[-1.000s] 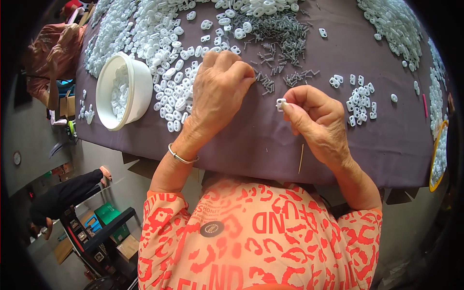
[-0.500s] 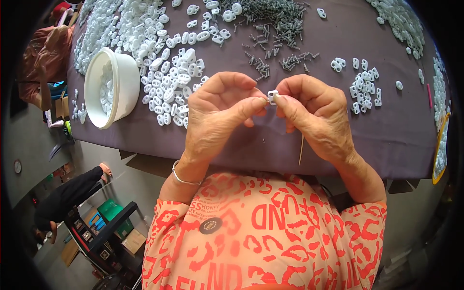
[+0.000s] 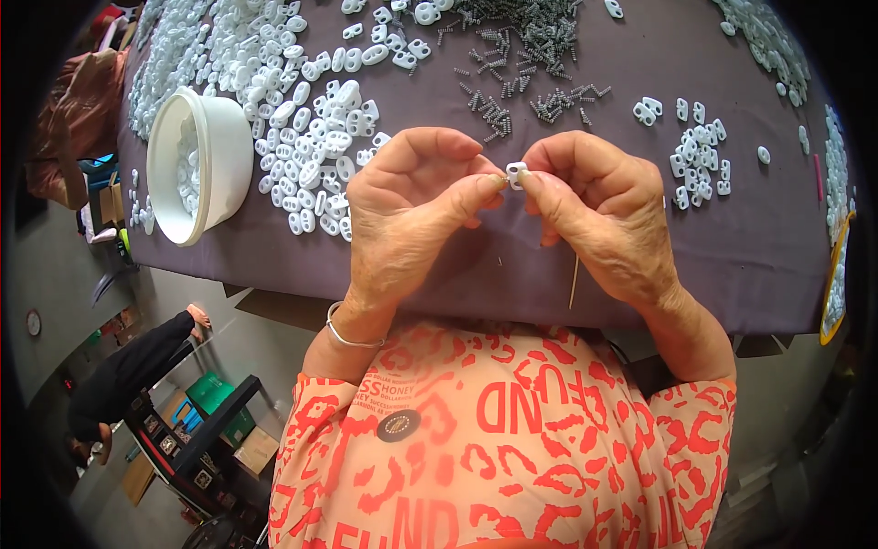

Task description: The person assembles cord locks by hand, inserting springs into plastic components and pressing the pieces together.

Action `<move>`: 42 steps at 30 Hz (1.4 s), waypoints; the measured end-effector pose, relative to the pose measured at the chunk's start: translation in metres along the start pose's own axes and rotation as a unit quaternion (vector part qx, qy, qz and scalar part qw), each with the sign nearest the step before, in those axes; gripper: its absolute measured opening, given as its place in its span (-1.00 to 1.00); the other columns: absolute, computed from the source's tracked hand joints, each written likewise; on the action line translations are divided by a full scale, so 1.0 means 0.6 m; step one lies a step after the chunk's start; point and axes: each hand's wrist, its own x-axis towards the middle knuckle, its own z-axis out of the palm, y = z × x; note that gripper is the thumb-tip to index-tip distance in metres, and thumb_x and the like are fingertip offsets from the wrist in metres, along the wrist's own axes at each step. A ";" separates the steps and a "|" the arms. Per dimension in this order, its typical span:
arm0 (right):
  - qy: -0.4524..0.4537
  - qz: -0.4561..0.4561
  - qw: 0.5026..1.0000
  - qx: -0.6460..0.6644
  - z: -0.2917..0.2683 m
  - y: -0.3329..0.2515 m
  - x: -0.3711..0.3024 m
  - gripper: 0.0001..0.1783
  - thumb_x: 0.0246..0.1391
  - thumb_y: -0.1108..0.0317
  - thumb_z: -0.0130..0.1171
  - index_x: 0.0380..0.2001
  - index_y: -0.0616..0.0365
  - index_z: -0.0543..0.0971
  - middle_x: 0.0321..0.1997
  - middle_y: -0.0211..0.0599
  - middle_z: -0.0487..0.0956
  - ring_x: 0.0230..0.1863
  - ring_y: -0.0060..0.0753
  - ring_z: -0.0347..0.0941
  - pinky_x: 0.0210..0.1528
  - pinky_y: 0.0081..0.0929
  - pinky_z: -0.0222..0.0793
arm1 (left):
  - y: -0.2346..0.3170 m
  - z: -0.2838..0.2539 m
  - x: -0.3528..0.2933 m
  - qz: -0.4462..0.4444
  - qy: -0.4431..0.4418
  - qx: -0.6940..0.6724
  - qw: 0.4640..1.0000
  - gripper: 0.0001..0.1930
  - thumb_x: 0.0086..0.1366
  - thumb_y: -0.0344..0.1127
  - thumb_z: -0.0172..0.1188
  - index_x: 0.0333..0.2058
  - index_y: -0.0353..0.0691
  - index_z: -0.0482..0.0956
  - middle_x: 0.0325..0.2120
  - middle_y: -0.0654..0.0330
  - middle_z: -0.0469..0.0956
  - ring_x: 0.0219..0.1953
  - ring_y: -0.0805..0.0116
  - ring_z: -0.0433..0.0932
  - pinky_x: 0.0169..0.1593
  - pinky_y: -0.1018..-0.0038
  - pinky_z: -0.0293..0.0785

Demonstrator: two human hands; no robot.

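Observation:
Between thumb and forefinger my right hand (image 3: 604, 210) pinches a small white two-hole plastic cord lock (image 3: 517, 169). A thin wooden stick (image 3: 573, 284) pokes out below that hand's curled fingers. My left hand (image 3: 407, 201) is closed in a pinch right beside the cord lock; a tiny thing at its fingertips is too small to name. Beyond the hands lie loose dark metal springs (image 3: 498, 119). A heap of white oval plastic pieces (image 3: 315, 156) spreads to the left of my left hand. Right of my right hand sits a small group of white cord locks (image 3: 700, 156).
A white tub (image 3: 229, 165) partly filled with white pieces lies tilted at the left of the purple-grey tablecloth (image 3: 750, 238). More white pieces pile up along the far left and far right. A pink stick (image 3: 819, 178) and a yellow-rimmed container (image 3: 837, 284) are at the right edge.
Both hands keep their pinch at the cord lock, barely shifted. The view has moved slightly, so the table things appear a little displaced.

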 end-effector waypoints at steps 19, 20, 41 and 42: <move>0.008 0.003 0.999 -0.038 0.009 0.011 0.003 -0.85 0.08 0.41 0.09 -0.35 0.30 0.50 -0.54 -0.45 0.48 -0.59 -0.78 0.36 -0.61 -0.77 0.38 | -0.020 0.010 -0.004 0.055 0.009 0.016 0.998 -0.78 0.10 -0.59 0.17 -0.25 -0.38 0.40 -0.43 0.20 0.53 -0.39 0.57 0.49 -0.34 0.69 0.44; 0.003 0.022 1.000 -0.010 0.010 0.007 0.004 -0.85 0.08 0.41 0.09 -0.35 0.30 0.50 -0.54 -0.44 0.48 -0.60 -0.77 0.37 -0.61 -0.77 0.39 | -0.019 0.010 -0.004 0.052 0.011 0.010 0.999 -0.78 0.10 -0.59 0.17 -0.25 -0.37 0.40 -0.43 0.20 0.53 -0.40 0.57 0.49 -0.34 0.68 0.44; -0.017 0.037 0.995 0.094 0.001 0.002 0.006 -0.81 0.10 0.37 0.08 -0.31 0.32 0.46 -0.49 -0.43 0.47 -0.59 -0.76 0.36 -0.57 -0.77 0.39 | -0.006 0.014 -0.006 0.034 -0.005 0.111 0.993 -0.88 0.21 -0.43 0.12 -0.34 -0.38 0.52 -0.50 0.26 0.53 -0.54 0.62 0.47 -0.48 0.73 0.39; -0.012 0.034 0.997 0.074 0.002 0.002 0.006 -0.81 0.11 0.38 0.07 -0.31 0.31 0.46 -0.49 -0.44 0.47 -0.59 -0.77 0.35 -0.57 -0.77 0.39 | -0.007 0.013 -0.005 0.034 -0.005 0.111 0.993 -0.88 0.21 -0.43 0.12 -0.34 -0.38 0.52 -0.50 0.26 0.53 -0.54 0.62 0.47 -0.48 0.73 0.39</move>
